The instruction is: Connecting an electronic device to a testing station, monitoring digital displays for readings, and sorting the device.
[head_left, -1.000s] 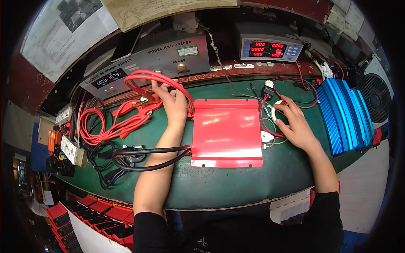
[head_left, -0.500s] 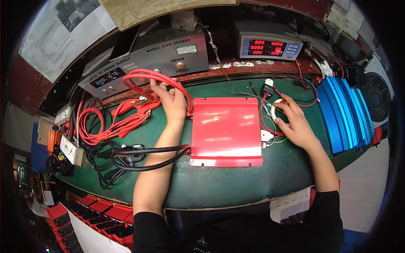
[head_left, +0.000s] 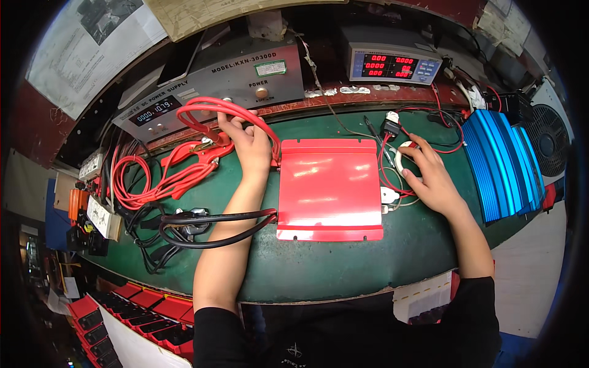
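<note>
A red metal box [head_left: 328, 190] with a glossy top lies on the green bench mat between my forearms. Thick red cables [head_left: 230, 105] arch from its upper left corner, and black cables [head_left: 215, 238] loop from its lower left over my left forearm. My left hand [head_left: 250, 147] reaches up behind the red cables toward the grey power supply's front; its fingers are apart and partly hidden by the cables, so contact with the panel cannot be made out. To the right of the box, my right hand [head_left: 432, 178] curls thumb and fingers around a white curved piece [head_left: 400, 161].
The grey power supply [head_left: 196, 92] and a meter with red digits [head_left: 392, 64] stand at the back. Red clamps and coiled cable [head_left: 147, 178] lie left, near a socket block [head_left: 103, 218]. Blue finned housings [head_left: 500, 165] and a fan [head_left: 548, 138] stand right. Red units [head_left: 141, 306] sit below the bench.
</note>
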Demonstrator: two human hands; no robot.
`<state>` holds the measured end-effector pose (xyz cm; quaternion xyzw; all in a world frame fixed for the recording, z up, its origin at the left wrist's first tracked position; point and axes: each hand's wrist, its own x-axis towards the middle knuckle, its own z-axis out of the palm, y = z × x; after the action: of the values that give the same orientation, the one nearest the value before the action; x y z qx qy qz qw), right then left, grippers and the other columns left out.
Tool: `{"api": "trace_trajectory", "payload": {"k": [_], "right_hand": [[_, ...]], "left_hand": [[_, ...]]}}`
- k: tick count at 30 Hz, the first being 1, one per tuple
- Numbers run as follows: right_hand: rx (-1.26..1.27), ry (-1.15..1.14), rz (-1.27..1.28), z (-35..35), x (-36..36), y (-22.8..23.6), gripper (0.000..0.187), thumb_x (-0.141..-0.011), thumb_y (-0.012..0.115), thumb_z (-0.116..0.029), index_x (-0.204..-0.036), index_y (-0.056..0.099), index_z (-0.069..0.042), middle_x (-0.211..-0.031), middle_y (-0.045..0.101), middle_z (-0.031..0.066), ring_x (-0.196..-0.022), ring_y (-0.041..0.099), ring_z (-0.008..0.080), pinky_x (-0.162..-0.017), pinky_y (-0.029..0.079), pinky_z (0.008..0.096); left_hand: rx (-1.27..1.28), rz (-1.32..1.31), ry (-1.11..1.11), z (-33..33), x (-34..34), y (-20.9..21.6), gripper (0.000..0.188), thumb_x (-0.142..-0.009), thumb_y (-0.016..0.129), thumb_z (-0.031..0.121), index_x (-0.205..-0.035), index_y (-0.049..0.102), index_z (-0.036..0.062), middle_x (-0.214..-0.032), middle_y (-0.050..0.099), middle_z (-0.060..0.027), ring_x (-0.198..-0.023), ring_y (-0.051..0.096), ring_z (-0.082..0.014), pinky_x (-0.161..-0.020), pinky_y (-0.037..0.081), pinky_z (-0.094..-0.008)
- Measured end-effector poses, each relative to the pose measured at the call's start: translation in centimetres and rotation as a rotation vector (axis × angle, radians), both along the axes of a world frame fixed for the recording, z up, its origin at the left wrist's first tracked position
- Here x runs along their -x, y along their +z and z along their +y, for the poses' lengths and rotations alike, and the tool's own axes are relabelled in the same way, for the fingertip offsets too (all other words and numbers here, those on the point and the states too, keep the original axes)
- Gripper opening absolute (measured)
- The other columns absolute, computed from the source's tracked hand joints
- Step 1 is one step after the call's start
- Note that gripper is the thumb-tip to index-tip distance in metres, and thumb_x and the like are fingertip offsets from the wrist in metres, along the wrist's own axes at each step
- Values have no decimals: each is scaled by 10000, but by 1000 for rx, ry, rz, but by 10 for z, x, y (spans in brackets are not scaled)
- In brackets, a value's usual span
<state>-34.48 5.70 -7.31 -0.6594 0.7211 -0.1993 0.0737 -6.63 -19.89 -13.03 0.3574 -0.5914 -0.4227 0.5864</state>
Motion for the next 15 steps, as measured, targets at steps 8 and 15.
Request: {"api": "trace_trajectory", "payload": {"k": [8, 15], "right_hand": [[-1, -1, -4, -1, 0, -1, 403, -910, 600, -181, -1292, 536, -69, -1500, 389, 211, -1367, 411, 412, -1122, 325, 464], [4, 0, 12, 0, -1, 0, 405, -912, 598, -187, -1294, 537, -68, -1507, 385, 210, -1373, 409, 408, -1124, 322, 462]], "left_hand": [[16, 3, -2, 1, 0, 1, 694, -961, 539, -8, -1479, 95, 119, -1123, 575, -118, -690, 610, -136, -606, 494, -240], [26, 0, -2, -2, -1, -2, 687, -964, 542, -6, -1474, 97, 114, -1120, 576, -118, -689, 609, -135, -603, 496, -244]]}}
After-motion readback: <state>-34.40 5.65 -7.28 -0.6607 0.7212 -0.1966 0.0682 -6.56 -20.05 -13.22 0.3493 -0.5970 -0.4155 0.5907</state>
